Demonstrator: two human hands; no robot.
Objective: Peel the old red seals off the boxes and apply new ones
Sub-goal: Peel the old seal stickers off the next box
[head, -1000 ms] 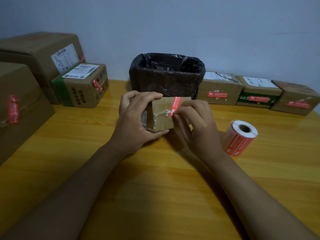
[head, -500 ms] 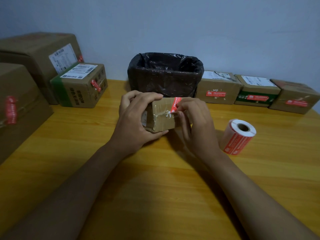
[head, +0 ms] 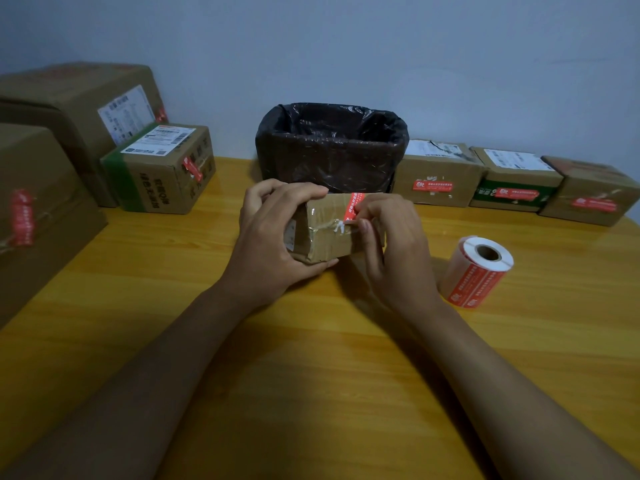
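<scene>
**Old seal half lifted from the small carton**

Far out to the left of the left hand stand three cartons: a large box (head: 38, 216) with a crumpled red seal, a taller box (head: 86, 109) behind it against the wall, and a green-banded box (head: 162, 168) carrying a white shipping label and a red seal on its corner.

The left hand (head: 273, 237) grips the small carton (head: 329, 233) from its left end, fingers curled over the top edge and thumb under the lower front edge, tilting it up off the worktop (head: 311, 375). Just beyond both hands sits a bin lined with a black bag (head: 332, 147).

The right hand (head: 394, 251) is at the carton's right side, thumb and forefinger pinching the lower end of the red seal (head: 353, 204). The seal's upper part lies across the carton's top edge; torn white paper shows where it has come away along the taped seam.

To the right of the right hand, lying near it on the worktop, is a roll of new red seals (head: 476, 271), its white core facing up. Beyond that, along the wall, sit three more small boxes (head: 516, 181), each with a red seal on its front face.
</scene>
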